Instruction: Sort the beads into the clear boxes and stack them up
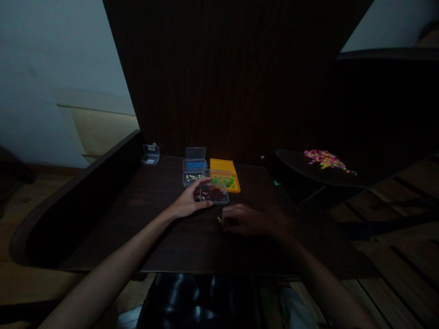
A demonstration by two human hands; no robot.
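My left hand grips the left end of a clear plastic box, thumb at its front and fingers behind. Dark reddish small pieces lie in this box. Just to the right and nearer to me, my right hand is closed in a pinch, its fingers curled in deep shadow. A small yellow piece shows at its fingertips. Behind the held box stand a clear box with pale pieces, a clear box with blue pieces and an orange-yellow box with green pieces.
An open clear box stands at the table's far left corner. On a dark armrest to the right lies a heap of pink, yellow and purple beads. A raised dark side panel bounds the dark wooden tabletop on the left.
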